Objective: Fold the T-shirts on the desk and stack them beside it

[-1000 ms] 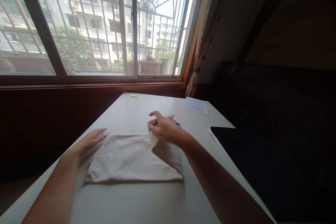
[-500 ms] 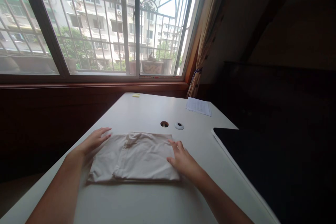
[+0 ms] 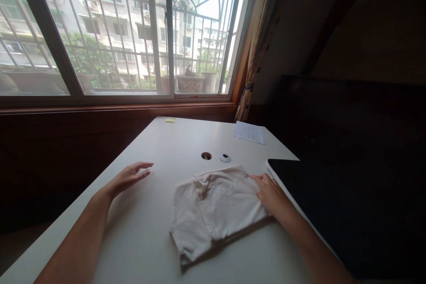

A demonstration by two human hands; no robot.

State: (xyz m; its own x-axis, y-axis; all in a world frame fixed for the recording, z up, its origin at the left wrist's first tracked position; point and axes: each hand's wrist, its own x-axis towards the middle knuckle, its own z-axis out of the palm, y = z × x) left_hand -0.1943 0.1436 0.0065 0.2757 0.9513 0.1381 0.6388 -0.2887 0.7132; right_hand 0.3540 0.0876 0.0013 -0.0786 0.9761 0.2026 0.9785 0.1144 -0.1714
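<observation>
A folded cream cloth (image 3: 213, 208) lies on the white table (image 3: 159, 146), turned at an angle toward the right side. My right hand (image 3: 271, 194) rests on the cloth's right edge, fingers curled onto the fabric. My left hand (image 3: 128, 177) hovers just above the bare tabletop to the left of the cloth, fingers stretched out and holding nothing. A gap of table separates it from the cloth.
A round cable hole (image 3: 206, 155) and its white cap (image 3: 225, 158) sit beyond the cloth. A sheet of paper (image 3: 249, 132) and a yellow note (image 3: 170, 120) lie near the window. A dark flat slab (image 3: 333, 204) covers the right side.
The cloth has slid to the right and turned, pulled along by my right hand. My left hand has come off the cloth and stays at the left.
</observation>
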